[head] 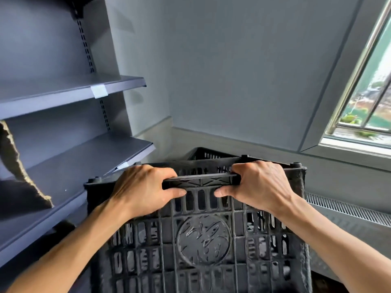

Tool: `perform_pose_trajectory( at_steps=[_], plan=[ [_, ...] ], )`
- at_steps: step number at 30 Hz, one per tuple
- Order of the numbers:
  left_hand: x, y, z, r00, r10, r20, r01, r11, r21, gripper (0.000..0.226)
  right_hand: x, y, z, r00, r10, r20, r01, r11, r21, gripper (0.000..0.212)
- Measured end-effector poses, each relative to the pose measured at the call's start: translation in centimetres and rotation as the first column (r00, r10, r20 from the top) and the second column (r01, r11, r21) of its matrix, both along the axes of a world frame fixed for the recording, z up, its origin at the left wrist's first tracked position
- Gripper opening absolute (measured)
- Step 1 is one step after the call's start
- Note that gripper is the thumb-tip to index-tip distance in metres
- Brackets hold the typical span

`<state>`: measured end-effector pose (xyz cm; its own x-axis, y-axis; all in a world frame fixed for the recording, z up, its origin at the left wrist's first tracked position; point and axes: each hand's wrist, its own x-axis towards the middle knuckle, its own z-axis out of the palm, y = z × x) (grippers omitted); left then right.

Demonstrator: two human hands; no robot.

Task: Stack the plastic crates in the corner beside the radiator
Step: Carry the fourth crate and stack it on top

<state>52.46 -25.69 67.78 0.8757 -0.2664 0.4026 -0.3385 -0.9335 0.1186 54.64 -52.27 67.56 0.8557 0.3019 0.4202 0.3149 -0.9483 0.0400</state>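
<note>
A black slatted plastic crate (203, 240) with a round emblem on its near wall fills the lower middle of the view. My left hand (143, 189) and my right hand (260, 187) both grip the top rim of its near wall, fingers curled over the edge and thumbs pressed underneath. Behind it, the rim of a second black crate (208, 153) shows in the corner by the wall. A low radiator (347, 210) with a grilled top runs along the right wall, just right of the held crate.
Grey metal shelving (69, 144) stands close on the left, with torn brown cardboard (14, 166) lying on one shelf. A window (368, 92) sits above the radiator. Grey walls meet in the corner behind the crates.
</note>
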Motion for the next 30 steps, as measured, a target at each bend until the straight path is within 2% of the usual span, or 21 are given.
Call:
perform_pose_trajectory(
  at_steps=[6,11,16,23,30],
  plan=[
    [4.5,-1.5,2.6,0.989,-0.099,0.107,0.095,0.995,0.042,0.046,1.7,-1.8,1.9,0.989,-0.071,0.132,0.067,0.997,0.029,0.074],
    [10.0,-3.6,1.4,0.953,-0.181,0.244,0.17,0.983,0.065,0.047,5.6,-3.7,1.2,0.961,-0.05,0.273,0.038,0.998,0.051,0.068],
    [16.5,-6.8,-1.1,0.913,-0.233,0.336,0.218,0.973,0.082,0.045,11.8,-6.9,-1.6,0.923,-0.066,0.378,0.045,0.997,0.065,0.072],
    [27.1,-10.6,-5.2,0.901,-0.264,0.344,0.239,0.964,0.114,0.046,21.0,-10.0,-7.3,0.907,-0.188,0.376,0.15,0.98,0.129,0.064],
    [34.1,-11.8,-6.9,0.875,-0.268,0.403,0.248,0.963,0.101,0.052,28.0,-10.7,-8.7,0.925,-0.203,0.322,0.168,0.977,0.134,0.062]
  ],
)
